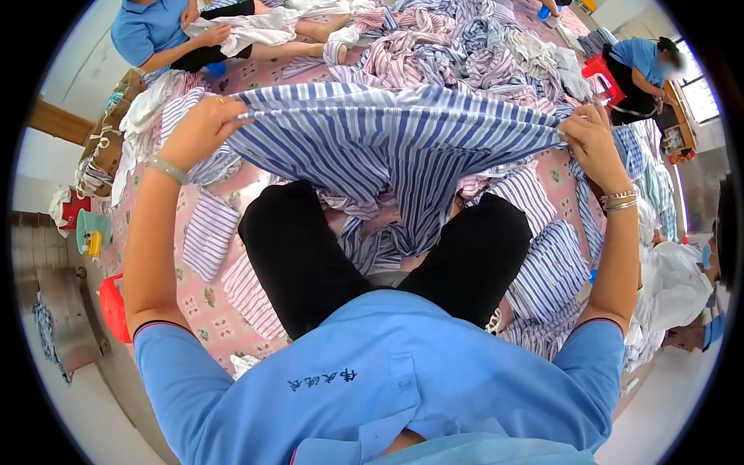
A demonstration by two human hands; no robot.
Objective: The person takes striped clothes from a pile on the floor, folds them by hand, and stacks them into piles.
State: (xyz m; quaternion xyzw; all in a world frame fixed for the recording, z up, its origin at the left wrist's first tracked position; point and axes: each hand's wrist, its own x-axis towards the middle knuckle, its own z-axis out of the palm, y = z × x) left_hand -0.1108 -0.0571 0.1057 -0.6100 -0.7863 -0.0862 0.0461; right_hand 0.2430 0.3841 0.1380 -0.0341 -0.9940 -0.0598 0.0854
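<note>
Blue-and-white striped trousers [403,139] are stretched wide by the waistband in front of me, their legs hanging down between my knees. At the left end of the waistband, my left hand [208,128] is closed on the cloth. My right hand [590,139] pinches the opposite end at about the same height. Below and to the left lies a folded blue-striped garment [210,234], with a folded pink-striped one [253,294] beside it. By my right knee is a stack of folded blue-striped garments [547,267].
A large heap of striped clothes [457,50] covers the pink floral floor sheet [208,310] ahead. One person [155,35] sits handling white cloth at upper left; another [639,66] sits at upper right. A red stool [115,308] and a green bucket [94,229] stand at left.
</note>
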